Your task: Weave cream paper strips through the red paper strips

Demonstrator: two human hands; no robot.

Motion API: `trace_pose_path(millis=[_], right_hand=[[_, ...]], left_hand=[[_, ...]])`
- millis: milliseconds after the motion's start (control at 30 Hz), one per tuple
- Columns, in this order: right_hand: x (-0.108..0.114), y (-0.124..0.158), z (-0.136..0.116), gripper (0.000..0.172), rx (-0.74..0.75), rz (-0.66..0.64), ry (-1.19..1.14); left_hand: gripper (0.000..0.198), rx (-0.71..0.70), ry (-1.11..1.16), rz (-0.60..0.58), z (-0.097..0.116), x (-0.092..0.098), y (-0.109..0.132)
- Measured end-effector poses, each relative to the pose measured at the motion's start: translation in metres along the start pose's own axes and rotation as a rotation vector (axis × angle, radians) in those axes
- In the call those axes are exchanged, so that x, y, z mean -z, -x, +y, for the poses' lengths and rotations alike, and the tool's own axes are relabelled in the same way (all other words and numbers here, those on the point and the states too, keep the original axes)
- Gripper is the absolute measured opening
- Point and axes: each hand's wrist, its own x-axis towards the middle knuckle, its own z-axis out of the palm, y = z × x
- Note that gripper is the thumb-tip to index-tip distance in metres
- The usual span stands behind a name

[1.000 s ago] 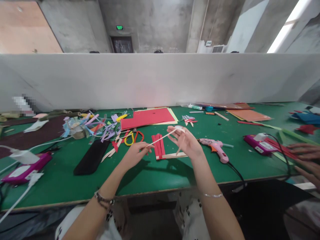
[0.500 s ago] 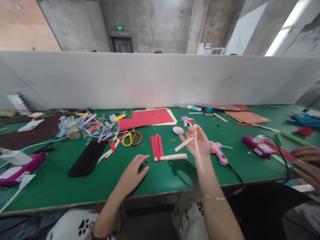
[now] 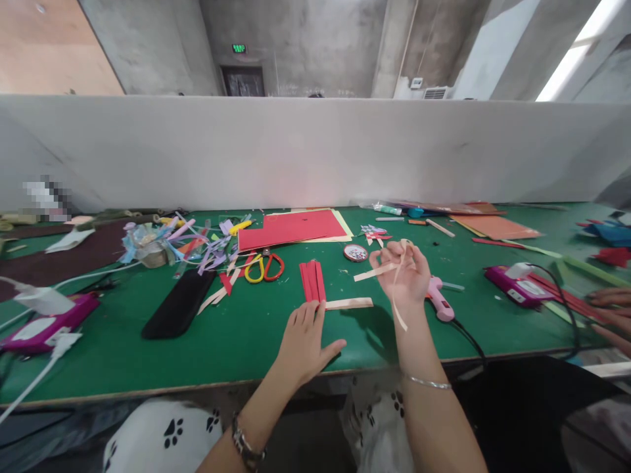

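Note:
Several red paper strips (image 3: 313, 281) lie side by side on the green table, with a cream strip (image 3: 351, 303) running out to the right from their near end. Flat fingers of my left hand (image 3: 304, 341) rest on that near end, thumb spread out to the right. Raised above the table, palm up, my right hand (image 3: 408, 279) has its fingers curled round cream paper strips (image 3: 373, 272); one points left and another dangles down over the wrist. Just behind the hands is a round case of small beads (image 3: 355, 253).
Scissors (image 3: 265, 268) and a black pouch (image 3: 178, 305) lie to the left, near a heap of ribbon scraps (image 3: 211, 253). Red card sheets (image 3: 296, 230) are at the back. A pink glue gun (image 3: 440, 299) sits right of my hand. Another person's hand (image 3: 611, 309) works at far right.
My left hand has moved right and forward from bare table onto the near end of the red strips. My right hand still holds the cream strips, its fingers slightly shifted.

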Motion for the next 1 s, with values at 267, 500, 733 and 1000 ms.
trace_pose_path(millis=[267,500,733,1000], right_hand=[[-0.003,0.0,0.003,0.016,-0.041,0.017,-0.076],[0.0,-0.001,0.004,0.017,-0.087,0.086,-0.024],[-0.003,-0.002,0.009,0.021,-0.138,0.057,0.364],[-0.008,-0.002,0.019,0.021,-0.158,0.07,0.836]], left_hand=[[0.064,0.065,0.001,0.031,0.01,-0.002,0.0],[0.068,0.111,0.054,0.023,0.013,-0.007,0.004],[0.065,0.11,0.073,0.077,0.012,-0.011,0.005],[0.06,0.088,0.069,0.093,0.012,-0.009,0.006]])
